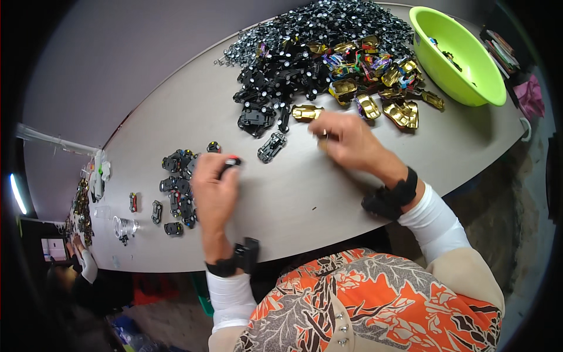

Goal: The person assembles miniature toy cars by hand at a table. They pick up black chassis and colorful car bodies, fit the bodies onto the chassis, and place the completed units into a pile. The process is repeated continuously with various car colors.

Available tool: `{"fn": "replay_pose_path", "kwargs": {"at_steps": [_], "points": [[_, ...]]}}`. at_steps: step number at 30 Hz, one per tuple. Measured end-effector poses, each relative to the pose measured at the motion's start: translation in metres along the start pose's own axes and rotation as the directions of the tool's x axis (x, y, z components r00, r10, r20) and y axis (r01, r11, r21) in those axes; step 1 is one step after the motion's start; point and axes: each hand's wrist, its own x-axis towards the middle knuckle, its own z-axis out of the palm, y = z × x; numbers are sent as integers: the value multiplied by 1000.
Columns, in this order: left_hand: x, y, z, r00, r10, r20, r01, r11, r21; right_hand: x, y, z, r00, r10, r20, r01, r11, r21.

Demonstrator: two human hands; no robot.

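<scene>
My left hand (214, 189) is closed around a small toy car (233, 160), of which a red and black part shows past the fingers. Just left of it lies a cluster of toy cars (179, 186), mostly dark undersides. My right hand (354, 144) is pinched and slightly blurred; a dark bit shows at its fingertips, too unclear to name. Beyond its fingers lies a gold car shell (307, 112). Between the hands a black car chassis (271, 147) rests on the grey table (293, 205). Farther off sit black chassis (284, 77) and gold shells (368, 107) in heaps.
At the back spreads a large heap of small metallic parts (328, 26). A lime-green basin (489, 88) holding a few pieces stands at the far right. To the left are a clear plastic cup (123, 226) and separate cars (133, 202). Another person (88, 267) works farther left.
</scene>
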Motion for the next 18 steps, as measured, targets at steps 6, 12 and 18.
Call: {"fn": "replay_pose_path", "kwargs": {"at_steps": [6, 12, 18], "points": [[12, -40, -30, 980, 36, -194, 71, 852, 518, 21, 33, 20, 979, -176, -106, 109, 883, -456], [19, 4, 42, 994, 108, 3, -104, 947, 304, 19, 21, 11, 995, 80, 63, -71, 987, -145], [18, 5, 64, 991, -15, 132, -32, 938, 344, 3, 2, -2, 909, 160, 386, -186, 982, 32]]}}
